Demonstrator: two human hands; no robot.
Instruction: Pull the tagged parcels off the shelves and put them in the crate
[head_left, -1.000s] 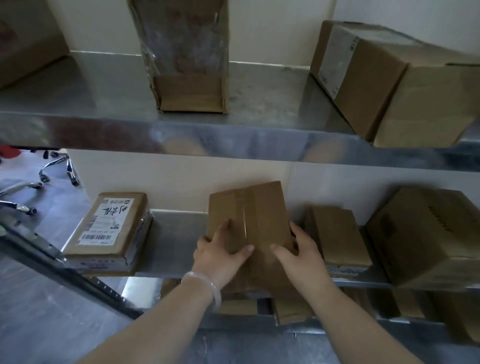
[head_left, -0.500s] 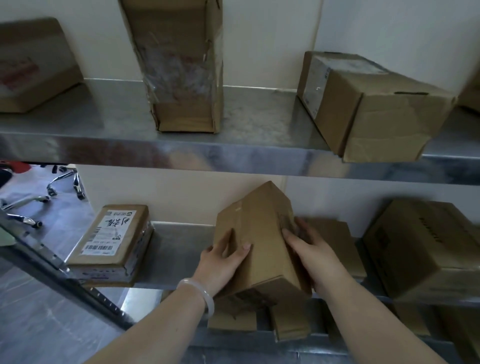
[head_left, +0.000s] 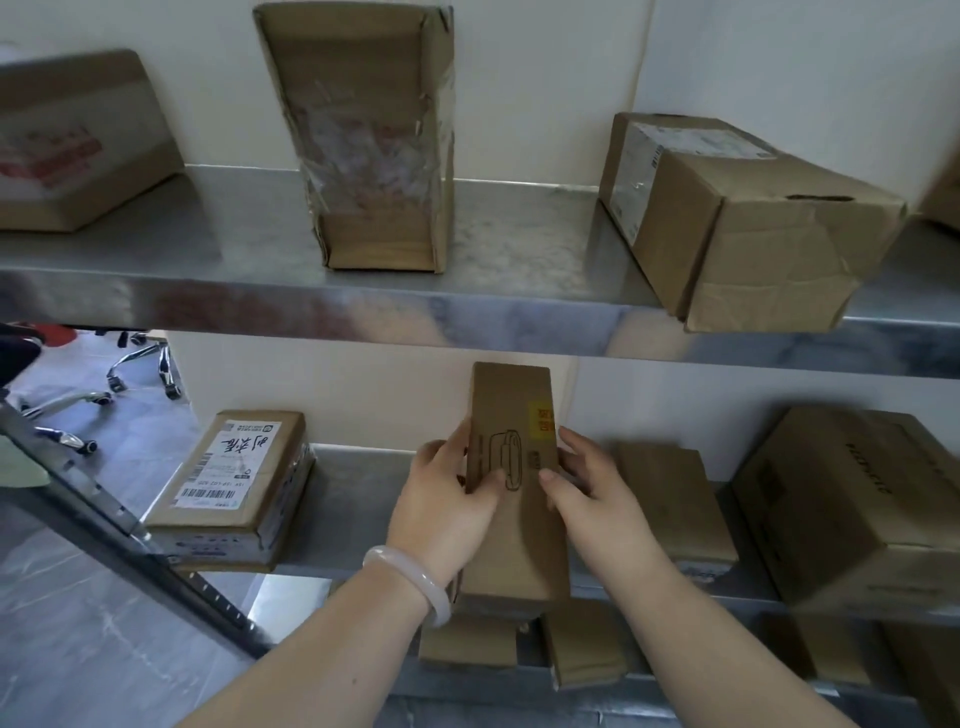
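Head view: both hands, left hand (head_left: 447, 499) and right hand (head_left: 587, 493), clasp the narrow cardboard parcel (head_left: 511, 483) by its long sides, raised over the middle shelf (head_left: 353, 499). Stiff, probably light; its yellow tag (head_left: 541, 418) reads blurred.

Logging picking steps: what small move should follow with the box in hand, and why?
Probably draw the narrow box back, clear of the middle shelf: the left hand and right hand grip its sides, and its yellow sticker likely marks it as tagged. No crate shows.
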